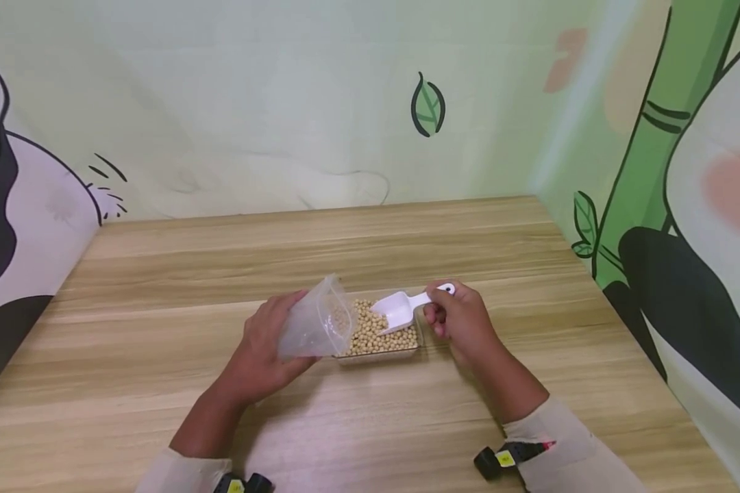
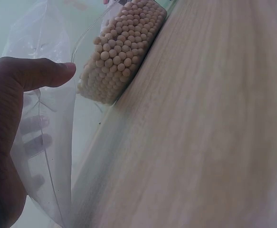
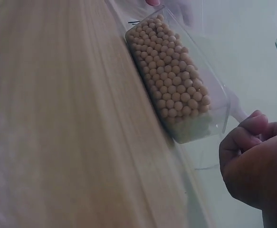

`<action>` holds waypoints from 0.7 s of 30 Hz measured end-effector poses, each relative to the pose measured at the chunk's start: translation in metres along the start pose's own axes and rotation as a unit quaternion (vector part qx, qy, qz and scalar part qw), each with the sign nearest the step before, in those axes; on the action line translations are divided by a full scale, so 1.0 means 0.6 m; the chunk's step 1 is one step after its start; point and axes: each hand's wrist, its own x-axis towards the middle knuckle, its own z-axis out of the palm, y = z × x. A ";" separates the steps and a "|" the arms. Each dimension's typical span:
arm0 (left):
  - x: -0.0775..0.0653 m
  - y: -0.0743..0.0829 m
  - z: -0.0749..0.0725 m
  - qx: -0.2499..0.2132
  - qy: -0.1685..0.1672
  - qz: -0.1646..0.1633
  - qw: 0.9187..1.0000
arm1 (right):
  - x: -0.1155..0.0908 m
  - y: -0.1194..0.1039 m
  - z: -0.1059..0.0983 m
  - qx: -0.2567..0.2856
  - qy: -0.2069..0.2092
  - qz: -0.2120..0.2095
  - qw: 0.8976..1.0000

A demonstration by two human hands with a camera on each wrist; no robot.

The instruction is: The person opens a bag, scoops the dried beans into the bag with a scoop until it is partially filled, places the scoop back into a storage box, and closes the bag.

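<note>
A clear plastic box point(image 3: 195, 132) full of round beige beans, likely soybeans point(image 1: 370, 332), sits on the table. My right hand point(image 1: 462, 318) pinches the handle of a white scoop point(image 1: 397, 311), whose front edge lies in the beans. In the right wrist view the curled fingers point(image 3: 240, 142) are just beyond the box's end. My left hand point(image 1: 265, 349) grips a clear plastic bag point(image 1: 311, 325), its open mouth tilted toward the box and overlapping its left end. The left wrist view shows the thumb point(image 2: 48, 73) on the near side of the bag and the other fingers through the film.
The wood-grain table point(image 1: 222, 260) runs back to a painted wall point(image 1: 253, 103) with cartoon pandas and bamboo. Small black wrist cameras point(image 1: 499, 460) are strapped over the light sleeves point(image 1: 567, 445).
</note>
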 end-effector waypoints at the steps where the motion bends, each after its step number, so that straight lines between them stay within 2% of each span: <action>1: 0.000 0.000 0.000 0.000 0.000 -0.001 1.000 | 0.001 0.001 -0.001 0.015 -0.005 0.010 1.000; 8: -0.002 -0.001 0.001 -0.005 0.003 0.002 1.000 | 0.009 0.011 -0.008 0.085 -0.048 0.054 0.994; 12: -0.001 -0.003 0.002 -0.006 0.005 0.004 1.000 | 0.012 0.014 -0.011 0.118 -0.058 0.062 0.989; 17: 0.000 -0.003 0.002 -0.004 0.006 0.006 1.000 | 0.012 0.013 -0.012 0.144 -0.054 0.052 0.987; 21: 0.000 -0.002 0.001 -0.001 0.005 0.008 1.000 | 0.008 0.008 -0.010 0.170 -0.035 0.026 0.984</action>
